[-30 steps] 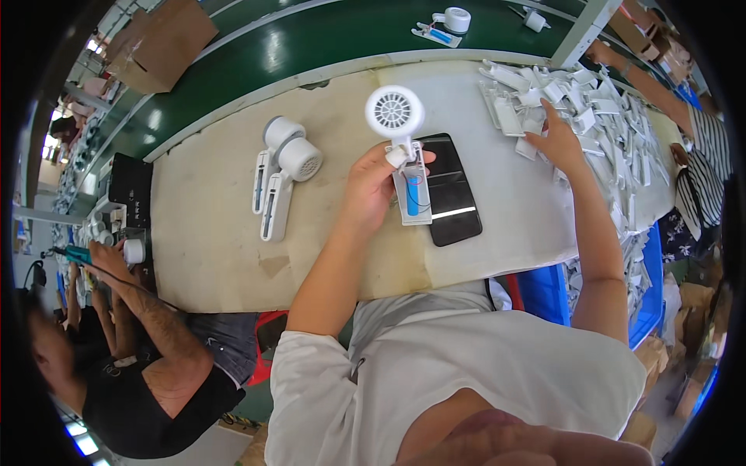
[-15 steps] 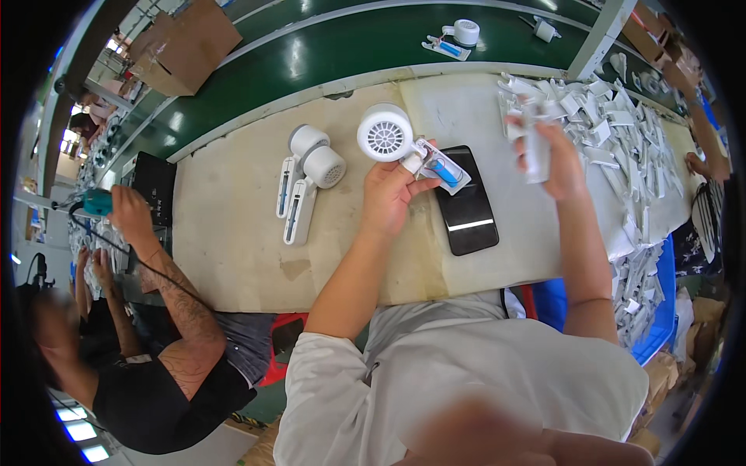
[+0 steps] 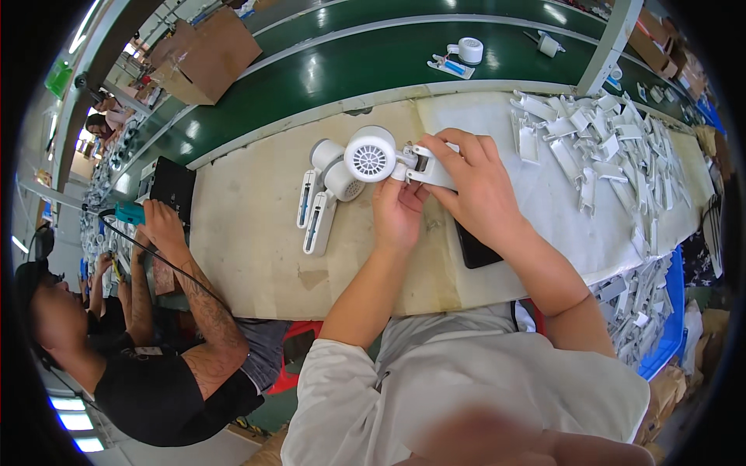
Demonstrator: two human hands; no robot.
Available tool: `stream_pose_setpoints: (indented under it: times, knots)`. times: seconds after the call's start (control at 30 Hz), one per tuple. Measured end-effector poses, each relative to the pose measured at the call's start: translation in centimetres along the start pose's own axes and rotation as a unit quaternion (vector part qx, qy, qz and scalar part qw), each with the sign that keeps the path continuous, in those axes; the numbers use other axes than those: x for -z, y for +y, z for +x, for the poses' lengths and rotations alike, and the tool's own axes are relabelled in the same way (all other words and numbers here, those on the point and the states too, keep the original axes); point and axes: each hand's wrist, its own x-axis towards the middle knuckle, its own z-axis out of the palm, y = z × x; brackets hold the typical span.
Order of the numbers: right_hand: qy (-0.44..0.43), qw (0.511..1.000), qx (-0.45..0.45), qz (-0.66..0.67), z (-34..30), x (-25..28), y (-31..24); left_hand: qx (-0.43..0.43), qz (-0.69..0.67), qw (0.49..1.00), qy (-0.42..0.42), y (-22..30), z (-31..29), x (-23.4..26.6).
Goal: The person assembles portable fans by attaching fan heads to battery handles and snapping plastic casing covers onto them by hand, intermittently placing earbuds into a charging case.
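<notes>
A small white handheld fan (image 3: pixel 370 155) with a round grille is in my left hand (image 3: pixel 398 213), gripped from below at the joint between head and handle. My right hand (image 3: pixel 483 186) holds a white plastic handle cover (image 3: pixel 435 171) between thumb and fingers, against the fan's handle. The blue cell inside the handle is hidden now. Under my right hand lies a black phone (image 3: pixel 476 250), partly covered. Just left of the held fan, two folded white fans (image 3: pixel 320 225) rest side by side on the table, one partly behind the held fan's head.
Many white plastic covers (image 3: pixel 614 147) are heaped at the right of the table (image 3: pixel 256 233); more fill a blue bin (image 3: pixel 667 334) below. Beyond the table runs a green conveyor (image 3: pixel 350 70) carrying another open fan (image 3: pixel 468 51). At left a co-worker's hand holds a teal tool (image 3: pixel 129 213).
My right hand has come from the covers' pile at right to the fan, bringing a cover onto its handle. The view has shifted slightly, and the held fan appears lower and further left.
</notes>
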Motion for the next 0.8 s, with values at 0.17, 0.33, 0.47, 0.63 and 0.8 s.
stream_pose_setpoints:
  times: [0.17,0.33,0.47,0.63,0.8]
  knots:
    - [0.003,1.0,0.009,-0.004,0.0,-0.2,0.3,0.006,0.01,1.0,0.0,0.6,0.2,-1.0]
    - [0.021,1.0,0.013,-0.002,0.3,-0.7,0.0,-0.032,0.003,0.999,-0.012,-0.1,-0.4,-0.5]
    - [-0.014,1.0,0.005,0.004,-0.1,-2.1,-0.2,-0.076,0.043,0.994,0.065,-0.7,-0.7,-2.0]
    - [-0.003,0.999,-0.008,-0.04,-0.4,-2.7,-0.3,-0.08,0.097,0.987,0.099,-0.8,-0.5,-1.6]
    - [-0.041,0.987,-0.099,0.119,-0.3,-1.2,0.8,-0.127,0.032,0.991,0.01,1.4,-0.6,-2.0]
